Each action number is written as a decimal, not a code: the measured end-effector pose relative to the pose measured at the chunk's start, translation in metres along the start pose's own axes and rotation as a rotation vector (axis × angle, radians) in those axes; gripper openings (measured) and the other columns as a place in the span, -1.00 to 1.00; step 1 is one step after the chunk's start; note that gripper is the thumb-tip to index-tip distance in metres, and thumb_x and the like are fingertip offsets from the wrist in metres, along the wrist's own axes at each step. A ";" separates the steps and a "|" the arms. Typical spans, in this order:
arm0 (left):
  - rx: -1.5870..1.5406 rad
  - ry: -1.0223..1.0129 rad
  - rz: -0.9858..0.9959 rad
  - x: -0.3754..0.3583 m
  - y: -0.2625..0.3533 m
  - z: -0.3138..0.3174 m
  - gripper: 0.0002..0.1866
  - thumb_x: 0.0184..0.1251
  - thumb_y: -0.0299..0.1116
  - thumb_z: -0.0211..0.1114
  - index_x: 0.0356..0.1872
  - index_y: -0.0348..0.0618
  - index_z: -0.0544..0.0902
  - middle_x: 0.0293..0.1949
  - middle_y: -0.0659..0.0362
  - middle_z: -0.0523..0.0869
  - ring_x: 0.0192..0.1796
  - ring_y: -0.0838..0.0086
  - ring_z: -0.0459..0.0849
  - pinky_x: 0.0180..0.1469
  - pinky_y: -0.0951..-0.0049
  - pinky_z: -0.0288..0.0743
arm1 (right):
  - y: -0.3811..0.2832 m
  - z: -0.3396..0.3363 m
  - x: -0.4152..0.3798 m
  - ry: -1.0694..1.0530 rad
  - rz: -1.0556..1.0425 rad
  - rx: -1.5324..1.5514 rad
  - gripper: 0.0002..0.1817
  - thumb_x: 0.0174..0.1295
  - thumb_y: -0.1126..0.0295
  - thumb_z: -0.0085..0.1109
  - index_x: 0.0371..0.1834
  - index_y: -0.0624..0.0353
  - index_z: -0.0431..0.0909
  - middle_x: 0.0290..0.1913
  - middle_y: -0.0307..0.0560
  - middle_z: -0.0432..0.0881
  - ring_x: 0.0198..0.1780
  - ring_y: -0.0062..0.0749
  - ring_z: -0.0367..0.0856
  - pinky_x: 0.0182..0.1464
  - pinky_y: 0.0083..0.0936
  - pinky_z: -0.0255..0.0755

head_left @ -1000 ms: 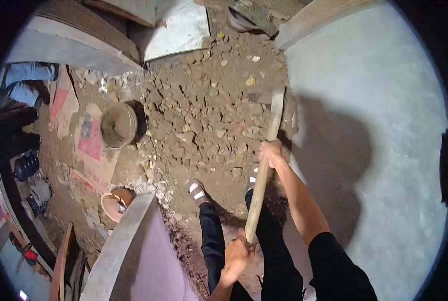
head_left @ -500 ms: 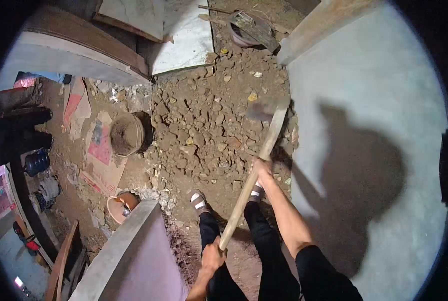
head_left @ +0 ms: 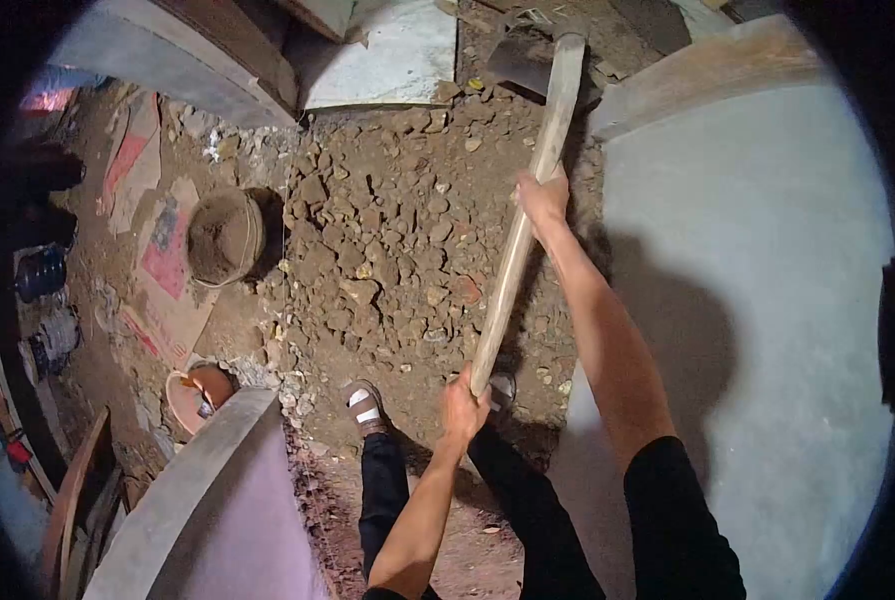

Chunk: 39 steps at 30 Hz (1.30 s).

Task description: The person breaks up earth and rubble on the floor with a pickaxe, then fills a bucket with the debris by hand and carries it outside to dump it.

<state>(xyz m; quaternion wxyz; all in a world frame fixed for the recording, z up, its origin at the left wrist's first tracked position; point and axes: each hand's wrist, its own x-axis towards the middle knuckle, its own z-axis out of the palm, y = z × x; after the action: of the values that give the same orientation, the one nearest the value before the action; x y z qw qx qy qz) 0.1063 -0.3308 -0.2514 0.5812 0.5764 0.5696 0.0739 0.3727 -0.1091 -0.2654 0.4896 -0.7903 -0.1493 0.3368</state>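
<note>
Both hands grip a hoe (head_left: 508, 275) with a long, pale wooden handle. Its dark metal blade (head_left: 523, 62) reaches the far end of the rubble, beside the wooden threshold. My left hand (head_left: 462, 408) is wrapped round the handle's near end, just above my feet. Farther up, my right hand (head_left: 544, 200) closes round the handle below the blade. Beneath the hoe lies a bed of broken stones and soil (head_left: 377, 250). The basin seen earlier is mostly hidden behind the blade.
A bucket with soil inside (head_left: 225, 237) stands left on flattened cardboard (head_left: 172, 275). An orange-brown bowl (head_left: 182, 400) sits by the low wall (head_left: 192, 490). A pale wall (head_left: 757, 230) rises on the right. A white board (head_left: 387, 60) lies at the back.
The hoe has swung forward and up, its blade now at the far end near the threshold. Both hands have moved forward with it, and the view has shifted.
</note>
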 end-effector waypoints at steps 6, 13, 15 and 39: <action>-0.072 0.015 -0.041 0.027 -0.001 -0.006 -0.53 0.10 -0.52 0.26 0.12 -0.14 0.52 -0.31 -0.23 0.68 -0.19 -0.15 0.68 -0.15 0.07 0.54 | 0.034 0.046 0.032 0.152 0.016 -0.447 -0.30 0.09 0.44 0.31 0.33 0.35 0.28 0.16 0.35 0.54 0.23 0.08 0.53 0.23 -0.18 0.45; -0.207 -0.017 -0.176 -0.024 0.004 0.000 -0.54 0.15 -0.54 0.26 0.15 -0.17 0.53 -0.20 -0.18 0.68 -0.11 0.01 0.68 -0.03 0.19 0.52 | 0.075 0.034 0.013 -0.035 -0.033 -0.403 -0.29 0.00 0.49 0.31 0.31 0.34 0.31 0.17 0.28 0.53 0.20 0.05 0.53 0.21 -0.22 0.42; -0.125 -0.025 -0.200 -0.054 0.005 -0.017 -0.57 0.16 -0.51 0.26 0.11 -0.13 0.54 -0.22 -0.21 0.68 -0.12 -0.13 0.66 -0.06 0.14 0.52 | 0.055 0.022 -0.028 -0.047 0.050 -0.290 -0.27 0.07 0.48 0.29 0.37 0.31 0.26 0.22 0.21 0.49 0.22 -0.02 0.50 0.22 -0.26 0.39; 0.140 -0.030 -0.181 -0.047 -0.047 -0.117 -0.46 0.12 -0.45 0.32 0.19 -0.29 0.48 -0.29 -0.26 0.69 -0.16 -0.11 0.71 -0.13 0.11 0.59 | 0.086 0.115 -0.054 -0.184 -0.062 -0.569 -0.53 0.11 0.52 0.20 0.14 0.26 0.42 -0.23 -0.01 0.62 -0.22 -0.28 0.64 -0.20 -0.34 0.54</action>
<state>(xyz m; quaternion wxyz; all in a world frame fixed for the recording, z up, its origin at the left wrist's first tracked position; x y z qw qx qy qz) -0.0234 -0.3122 -0.2233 0.5521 0.5630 0.6144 -0.0275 0.2473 -0.1031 -0.3538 0.2428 -0.8570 -0.3057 0.3363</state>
